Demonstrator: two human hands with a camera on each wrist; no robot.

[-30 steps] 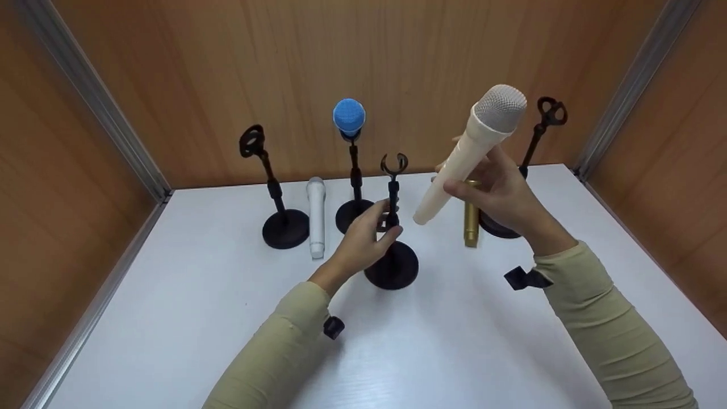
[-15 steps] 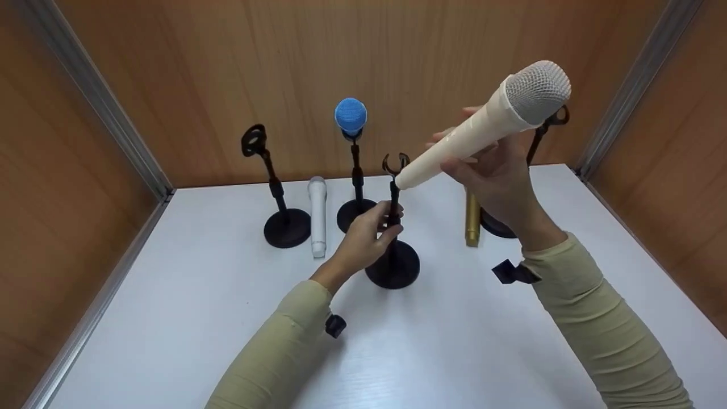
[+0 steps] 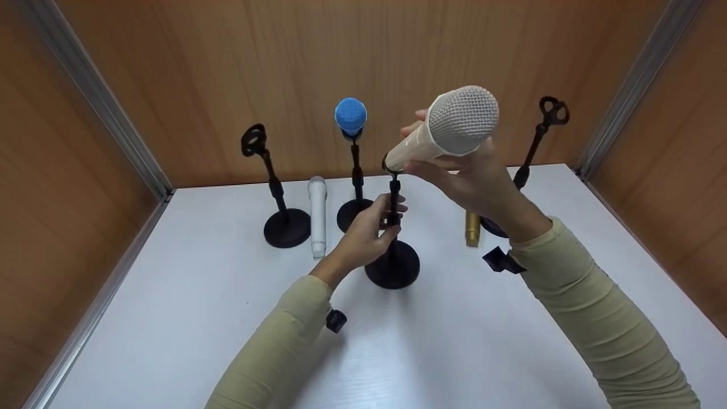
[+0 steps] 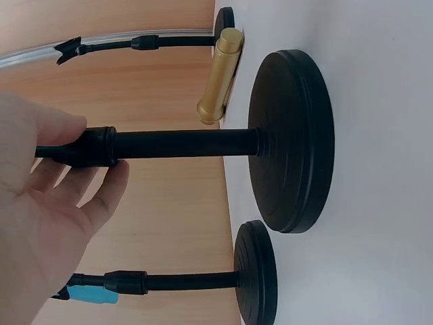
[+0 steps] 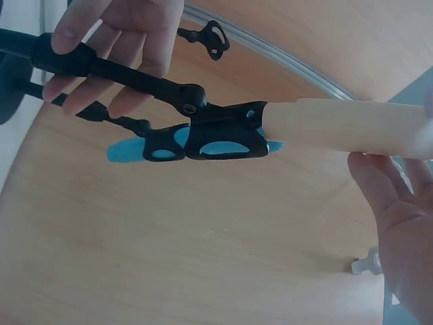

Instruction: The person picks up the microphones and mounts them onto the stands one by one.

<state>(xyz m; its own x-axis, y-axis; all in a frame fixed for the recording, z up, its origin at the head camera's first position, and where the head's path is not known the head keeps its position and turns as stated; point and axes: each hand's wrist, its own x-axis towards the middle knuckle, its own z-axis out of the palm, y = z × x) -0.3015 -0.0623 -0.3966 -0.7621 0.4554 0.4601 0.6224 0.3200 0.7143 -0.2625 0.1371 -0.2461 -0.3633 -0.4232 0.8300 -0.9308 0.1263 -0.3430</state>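
My right hand (image 3: 480, 179) holds a cream microphone (image 3: 412, 147) with a silver mesh head (image 3: 464, 120), tilted with the head toward me. In the right wrist view, its tail end meets the mouth of the black clip (image 5: 226, 132) on a desktop microphone stand (image 3: 393, 267); how far it sits inside is hidden. Around the pole of that stand, below the clip, my left hand (image 3: 363, 236) curls its thumb and fingers at the collar (image 4: 95, 147). The round base (image 4: 291, 142) rests on the white table.
Behind stands a blue-headed microphone (image 3: 350, 115) in another stand. Stands with bare clips are at left (image 3: 287, 228) and right (image 3: 554, 112). A white microphone (image 3: 318, 218) and a gold one (image 3: 472, 229) lie on the table (image 3: 187, 295). Wooden panels (image 3: 272, 57) enclose it.
My right hand has moved left, bringing the cream microphone's tail to the stand's clip; the mesh head swung up and right, then down and left. My left hand stays on the pole.
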